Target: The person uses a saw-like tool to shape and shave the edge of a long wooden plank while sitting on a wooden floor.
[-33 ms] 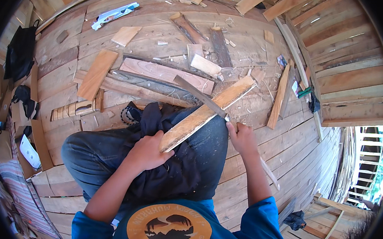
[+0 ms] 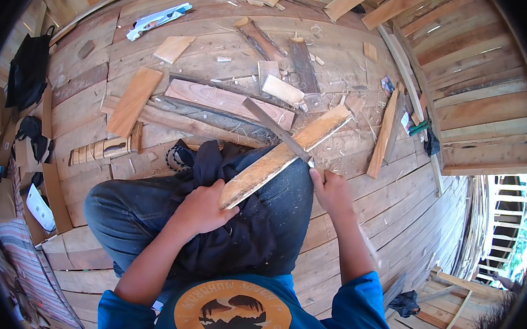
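Note:
A flat, pale wooden strip (image 2: 264, 169) with a rough dark edge slants across my lap, its far end pointing up and to the right. My left hand (image 2: 205, 209) is closed around the near end. In my right hand (image 2: 333, 192) is a long-handled knife (image 2: 269, 123), gripped close to its blade. That blade lies across the strip's upper face, a little beyond the middle, with its tip out to the left. The handle runs back beneath my right forearm, and its rear end is blurred. Dark cloth (image 2: 233, 242) is bunched on my lap under the strip.
Planks (image 2: 134, 102), a reddish board (image 2: 219, 97), bark-edged offcuts (image 2: 305, 63) and shavings litter the wooden floor ahead. Narrow boards (image 2: 383, 133) lie to the right, near a slatted wall (image 2: 481, 106). Cardboard boxes (image 2: 56, 199) and a black bag (image 2: 29, 68) are at the left.
The knife has turned slightly in my right hand; its tip sits a bit higher and further right, and the handle's rear end has shifted. My left hand and the strip hold still.

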`<state>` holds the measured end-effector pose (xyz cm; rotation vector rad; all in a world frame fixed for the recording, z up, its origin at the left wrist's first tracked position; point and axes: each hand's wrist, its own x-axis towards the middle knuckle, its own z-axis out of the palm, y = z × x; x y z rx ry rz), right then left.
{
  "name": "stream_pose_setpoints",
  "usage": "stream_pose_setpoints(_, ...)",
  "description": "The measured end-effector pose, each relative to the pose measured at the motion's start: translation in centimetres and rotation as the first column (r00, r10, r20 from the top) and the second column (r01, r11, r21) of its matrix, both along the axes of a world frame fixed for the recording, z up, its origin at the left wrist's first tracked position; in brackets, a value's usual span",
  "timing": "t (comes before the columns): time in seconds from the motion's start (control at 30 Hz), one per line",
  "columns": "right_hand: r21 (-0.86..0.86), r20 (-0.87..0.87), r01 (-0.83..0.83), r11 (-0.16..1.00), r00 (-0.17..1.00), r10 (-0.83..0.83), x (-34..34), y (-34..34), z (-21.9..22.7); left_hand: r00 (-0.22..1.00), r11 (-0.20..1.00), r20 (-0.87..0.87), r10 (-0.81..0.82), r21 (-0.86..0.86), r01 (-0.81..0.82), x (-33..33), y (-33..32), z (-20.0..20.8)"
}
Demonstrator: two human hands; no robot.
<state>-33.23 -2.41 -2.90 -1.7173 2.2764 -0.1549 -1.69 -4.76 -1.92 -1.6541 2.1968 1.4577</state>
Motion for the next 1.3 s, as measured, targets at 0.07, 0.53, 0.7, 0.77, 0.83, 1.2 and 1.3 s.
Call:
stream_pose_setpoints(0.07,-0.031,-0.006,-0.094,0.995,0.996,0.094,1.5,1.4,-0.4,1.000,1.000,0.003,-0.024,0.019,0.024,0.1,0.0,0.0)
stream_pose_setpoints(0.53,0.024,-0.039,0.089,0.996,0.995,-0.088,-3.0,-1.2,0.5,0.999,0.999,-0.015,-0.038,0.000,0.038,0.3,0.1,0.0)
stream_pose_setpoints(0.7,0.093,-0.048,-0.162,0.982,0.985,0.167,0.8,-0.1,1.2,1.000,0.999,0.010,0.007,0.049,-0.007,0.3,-0.1,0.1)
stream_pose_setpoints(0.77,0.084,-0.008,-0.076,0.994,0.997,0.077,-0.4,-0.9,0.8,1.000,0.999,-0.015,0.012,0.043,-0.011,0.2,-0.1,-0.2)
stream_pose_setpoints(0.83,0.112,-0.007,-0.074,0.991,0.997,0.076,-1.7,-2.3,0.4,0.999,1.000,-0.031,0.007,0.030,-0.006,0.2,-0.1,-0.5)
stream_pose_setpoints(1.2,0.153,-0.036,-0.056,0.987,0.997,0.062,-0.1,-1.9,1.0,1.000,0.999,-0.024,-0.014,0.034,0.014,0.3,-0.5,-0.6)
stream_pose_setpoints(1.3,0.126,-0.046,-0.066,0.990,0.996,0.072,-0.3,-2.5,0.9,0.999,1.000,-0.030,-0.021,0.014,0.021,0.4,-0.1,-0.8)
